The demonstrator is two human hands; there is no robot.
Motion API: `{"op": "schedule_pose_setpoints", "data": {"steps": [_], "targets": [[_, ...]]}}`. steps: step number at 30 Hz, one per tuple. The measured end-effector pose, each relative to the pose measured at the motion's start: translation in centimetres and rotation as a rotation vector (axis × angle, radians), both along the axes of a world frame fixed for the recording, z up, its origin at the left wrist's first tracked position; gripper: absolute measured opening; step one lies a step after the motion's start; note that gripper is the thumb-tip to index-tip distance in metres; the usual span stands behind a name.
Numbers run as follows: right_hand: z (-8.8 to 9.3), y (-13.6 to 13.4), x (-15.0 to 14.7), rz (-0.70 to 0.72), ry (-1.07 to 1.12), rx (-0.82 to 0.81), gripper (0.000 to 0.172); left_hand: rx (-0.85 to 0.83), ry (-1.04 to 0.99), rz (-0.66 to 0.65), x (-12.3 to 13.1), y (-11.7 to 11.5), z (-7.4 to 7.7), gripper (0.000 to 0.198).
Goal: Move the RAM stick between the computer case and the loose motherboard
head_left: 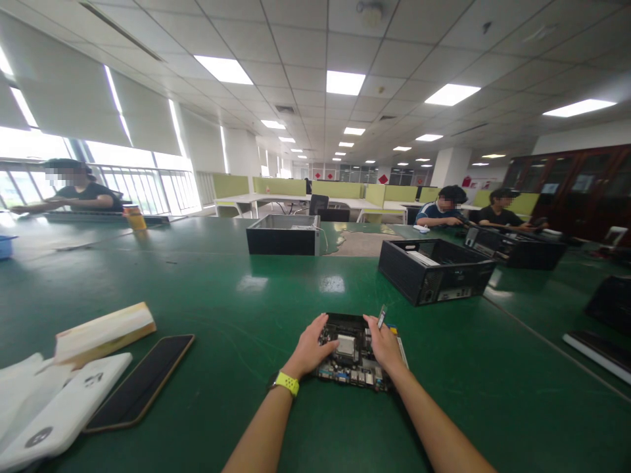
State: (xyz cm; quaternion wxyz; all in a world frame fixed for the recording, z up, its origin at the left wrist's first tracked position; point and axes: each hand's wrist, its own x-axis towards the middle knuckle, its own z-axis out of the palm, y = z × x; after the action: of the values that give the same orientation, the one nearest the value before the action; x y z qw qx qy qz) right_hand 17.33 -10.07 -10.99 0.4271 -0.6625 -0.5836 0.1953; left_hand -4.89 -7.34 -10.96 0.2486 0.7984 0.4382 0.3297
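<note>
A motherboard (pixel 362 360) with a pale square processor socket area (pixel 346 345) near its middle lies on the green table, its row of ports facing me. My left hand (pixel 309 349) grips its left side, thumb reaching over the board towards the square and fingers at the far left corner. On the right side, my right hand (pixel 383 345) holds the board with its fingers closed round the edge. A slim light-grey stick (pixel 382 316) juts up beside my right fingers; its kind is too small to tell. A yellow-green watch band (pixel 287 383) is on my left wrist.
Left of me lie a dark phone (pixel 142 381), a white phone-shaped item (pixel 73 407), and a tissue pack (pixel 106 333). Open computer cases stand beyond: one black-fronted case (pixel 283 242), another case (pixel 438 272) to the right. Several people sit at the table's far sides.
</note>
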Motion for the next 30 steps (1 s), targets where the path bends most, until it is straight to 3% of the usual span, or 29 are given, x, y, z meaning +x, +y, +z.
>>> {"op": "schedule_pose_setpoints", "data": {"steps": [13, 25, 30], "targets": [[-0.6, 0.5, 0.2, -0.018, 0.034, 0.019, 0.061, -0.002, -0.01, -0.01, 0.0, 0.0, 0.0, 0.074], [-0.1, 0.1, 0.1, -0.001, 0.012, 0.012, 0.061, -0.018, -0.006, 0.006, 0.0, 0.0, -0.1, 0.073], [0.1, -0.1, 0.0, -0.002, 0.025, 0.032, 0.059, 0.053, 0.061, 0.053, -0.2, -0.4, 1.2, 0.069]]}}
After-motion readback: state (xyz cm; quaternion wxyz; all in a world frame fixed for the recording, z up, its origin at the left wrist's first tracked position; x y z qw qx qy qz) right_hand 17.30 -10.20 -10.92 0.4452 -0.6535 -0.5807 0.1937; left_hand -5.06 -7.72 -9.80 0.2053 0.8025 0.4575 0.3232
